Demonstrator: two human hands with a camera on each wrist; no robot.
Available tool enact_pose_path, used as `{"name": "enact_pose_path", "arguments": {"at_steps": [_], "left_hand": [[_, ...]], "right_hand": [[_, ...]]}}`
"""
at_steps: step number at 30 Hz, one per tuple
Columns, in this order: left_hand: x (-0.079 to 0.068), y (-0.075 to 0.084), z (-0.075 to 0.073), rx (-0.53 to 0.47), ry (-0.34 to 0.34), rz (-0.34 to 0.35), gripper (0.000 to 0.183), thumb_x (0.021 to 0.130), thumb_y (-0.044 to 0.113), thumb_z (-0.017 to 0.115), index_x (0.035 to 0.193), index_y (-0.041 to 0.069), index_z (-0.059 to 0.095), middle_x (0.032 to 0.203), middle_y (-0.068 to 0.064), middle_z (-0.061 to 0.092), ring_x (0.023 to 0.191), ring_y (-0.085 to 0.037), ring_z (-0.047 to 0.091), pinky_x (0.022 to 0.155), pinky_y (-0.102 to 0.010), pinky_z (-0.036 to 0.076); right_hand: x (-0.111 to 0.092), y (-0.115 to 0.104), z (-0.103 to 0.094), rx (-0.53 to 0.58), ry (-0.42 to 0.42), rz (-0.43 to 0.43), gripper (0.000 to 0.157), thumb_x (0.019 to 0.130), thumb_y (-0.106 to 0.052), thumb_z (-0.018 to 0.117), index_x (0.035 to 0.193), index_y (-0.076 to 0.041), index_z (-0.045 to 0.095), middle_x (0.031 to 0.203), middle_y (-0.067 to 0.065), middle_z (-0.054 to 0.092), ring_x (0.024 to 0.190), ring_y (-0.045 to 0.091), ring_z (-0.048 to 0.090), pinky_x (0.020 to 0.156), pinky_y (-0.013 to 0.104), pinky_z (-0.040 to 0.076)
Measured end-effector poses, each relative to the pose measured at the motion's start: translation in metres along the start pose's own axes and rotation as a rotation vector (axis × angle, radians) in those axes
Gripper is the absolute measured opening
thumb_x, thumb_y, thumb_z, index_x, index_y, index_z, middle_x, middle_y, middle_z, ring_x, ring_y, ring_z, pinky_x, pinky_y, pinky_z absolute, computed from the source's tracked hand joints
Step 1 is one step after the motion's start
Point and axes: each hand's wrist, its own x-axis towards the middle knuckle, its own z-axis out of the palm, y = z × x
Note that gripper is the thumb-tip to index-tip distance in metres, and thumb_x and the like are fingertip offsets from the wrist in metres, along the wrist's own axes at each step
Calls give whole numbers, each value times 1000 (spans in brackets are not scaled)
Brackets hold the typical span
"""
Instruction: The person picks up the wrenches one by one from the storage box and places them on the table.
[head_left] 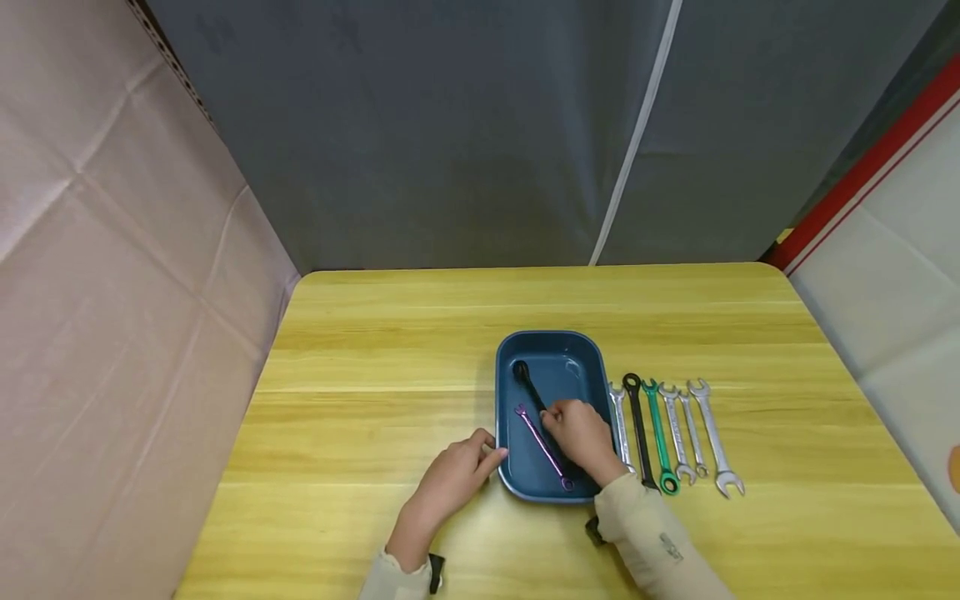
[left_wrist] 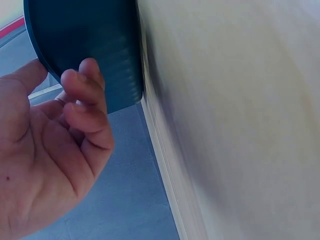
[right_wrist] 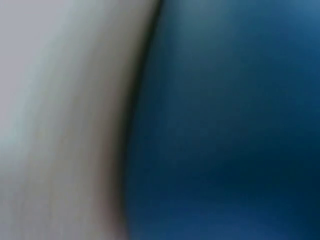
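Observation:
A blue rectangular tray [head_left: 551, 342] sits on the table. My left hand [head_left: 459, 471] pinches its left rim, thumb over the edge and fingers along the outer wall; the left wrist view shows this hand [left_wrist: 60, 135] against the tray's side [left_wrist: 100, 40]. Inside the tray, my right hand [head_left: 581, 435] grips a black wrench [head_left: 531, 387] around its shaft, with the ring end pointing to the far left. Beside that lies a slim purple wrench [head_left: 542, 442], slanting across the tray floor. Only a blurred close-up of the tray wall [right_wrist: 225, 120] fills the right wrist view.
Right of the tray, several wrenches lie in a row: a silver one [head_left: 620, 421] close to the rim, a black one [head_left: 640, 429], a green one [head_left: 660, 437] and more silver ones, the outermost a large open-ended wrench [head_left: 716, 437]. A grey curtain [head_left: 450, 167] hangs behind the table [head_left: 360, 358].

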Motion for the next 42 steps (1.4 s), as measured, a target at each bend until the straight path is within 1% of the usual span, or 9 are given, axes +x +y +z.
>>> {"name": "enact_pose_path", "arguments": {"at_steps": [5, 10, 15, 17, 24, 31, 34, 37, 42], "left_hand": [[0, 0, 0, 18, -5, -11, 34, 100, 42, 48, 108, 11, 59, 64, 8, 52, 56, -4, 46, 53, -22, 39], [0, 1, -1, 34, -3, -14, 34, 100, 42, 48, 107, 11, 59, 65, 8, 52, 56, -4, 46, 53, -23, 39], [0, 1, 1, 37, 6, -5, 34, 100, 43, 47, 107, 12, 59, 65, 9, 52, 56, -4, 46, 53, -23, 38], [0, 1, 2, 41, 9, -4, 33, 100, 42, 48, 107, 12, 59, 64, 8, 51, 56, -4, 46, 53, -23, 38], [0, 0, 1, 42, 5, -9, 32, 100, 40, 48, 107, 11, 59, 64, 8, 51, 55, -5, 45, 53, -23, 38], [0, 2, 0, 42, -1, 1, 39, 100, 46, 45, 108, 10, 59, 64, 9, 51, 56, -4, 45, 53, -22, 38], [0, 3, 0, 40, -9, -2, 40, 100, 46, 45, 108, 10, 59, 64, 8, 51, 56, -4, 45, 53, -22, 38], [0, 4, 0, 38, -11, -6, 39, 100, 45, 45, 108, 10, 59, 64, 8, 51, 55, -5, 45, 52, -22, 38], [0, 3, 1, 41, -9, -8, 36, 100, 44, 46, 108, 11, 60, 67, 9, 54, 57, -3, 47, 54, -22, 39]], "right_hand": [[0, 3, -3, 219, -48, 7, 34, 93, -20, 62, 61, -9, 55, 56, -2, 41, 52, 12, 39, 49, 24, 29], [-2, 2, -12, 378, -97, 12, 24, 93, -18, 62, 75, -4, 68, 68, -2, 58, 63, 11, 47, 56, 24, 36], [-7, -3, -28, 526, -170, 93, 24, 94, -21, 61, 93, 1, 73, 57, -5, 45, 53, 10, 38, 49, 23, 30], [-9, -5, -34, 576, -199, 114, 27, 95, -22, 61, 98, 3, 71, 53, -5, 36, 48, 10, 32, 46, 23, 26], [-17, -5, -56, 707, -251, 108, 32, 97, -19, 58, 108, 11, 66, 53, -6, 34, 44, 8, 30, 45, 21, 26], [-21, 13, -75, 811, -218, 83, 35, 99, -14, 53, 112, 17, 60, 53, -9, 35, 43, 5, 28, 45, 20, 27], [-23, 26, -83, 832, -187, 72, 28, 99, -13, 53, 108, 11, 64, 53, -11, 35, 43, 3, 28, 44, 20, 26], [-26, 38, -91, 839, -162, 65, 20, 99, -15, 53, 98, -6, 70, 54, -11, 35, 44, 3, 28, 43, 22, 24], [-29, 56, -104, 856, -142, 38, 22, 100, -18, 52, 88, -24, 70, 54, -12, 33, 45, 2, 28, 45, 30, 18]]}}
